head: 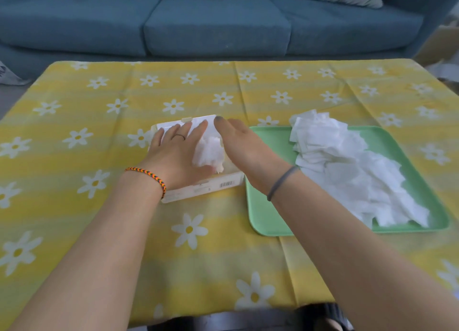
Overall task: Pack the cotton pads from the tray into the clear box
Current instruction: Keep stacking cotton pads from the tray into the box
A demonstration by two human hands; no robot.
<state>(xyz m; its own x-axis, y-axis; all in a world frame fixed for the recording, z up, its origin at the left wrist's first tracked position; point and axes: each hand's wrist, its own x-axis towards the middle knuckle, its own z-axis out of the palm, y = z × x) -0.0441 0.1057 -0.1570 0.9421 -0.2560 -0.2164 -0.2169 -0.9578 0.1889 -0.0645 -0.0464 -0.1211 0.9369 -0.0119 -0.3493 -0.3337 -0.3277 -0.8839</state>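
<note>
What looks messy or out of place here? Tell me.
The cotton pads on the green tray lie in a loose, jumbled heap, some overhanging its far rim. Nothing looks spilled or damaged.

Soft, even daylight; shadows barely register. The right hand [238, 144] blurs with motion. Wide-angle distortion bends the tablecloth's [74, 102] edges.

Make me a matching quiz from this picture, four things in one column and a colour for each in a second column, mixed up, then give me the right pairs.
Things
1. tray
2. sofa
3. tablecloth
4. cotton pads

Colours
A. white
B. yellow with white daisies
C. light green
D. blue

Pairs: 1-C, 2-D, 3-B, 4-A
</note>
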